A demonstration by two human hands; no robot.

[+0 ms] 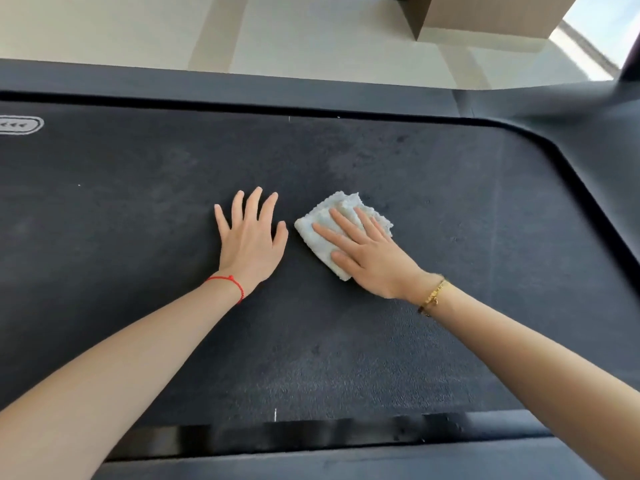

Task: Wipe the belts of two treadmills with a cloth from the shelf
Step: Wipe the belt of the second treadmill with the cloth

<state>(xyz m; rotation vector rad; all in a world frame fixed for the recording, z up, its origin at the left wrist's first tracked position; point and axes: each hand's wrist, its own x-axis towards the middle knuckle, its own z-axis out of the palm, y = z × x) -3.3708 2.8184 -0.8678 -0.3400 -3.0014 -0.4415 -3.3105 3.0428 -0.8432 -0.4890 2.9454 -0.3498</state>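
Observation:
A dark treadmill belt [145, 216] fills most of the view. On its middle lies a folded white cloth [313, 235]. My right hand [367, 258] presses flat on the cloth, fingers straight and spread, thumb at the cloth's near edge. My left hand [251, 237] rests flat on the bare belt just left of the cloth, fingers spread, not touching it. A red string is around my left wrist, a gold bracelet around my right.
The treadmill's dark side rail [207, 83] runs along the far edge, and the frame [595, 157] curves round the belt's right end. A near rail [346, 462] lies below. Pale floor [311, 32] and a brown box [485, 12] lie beyond.

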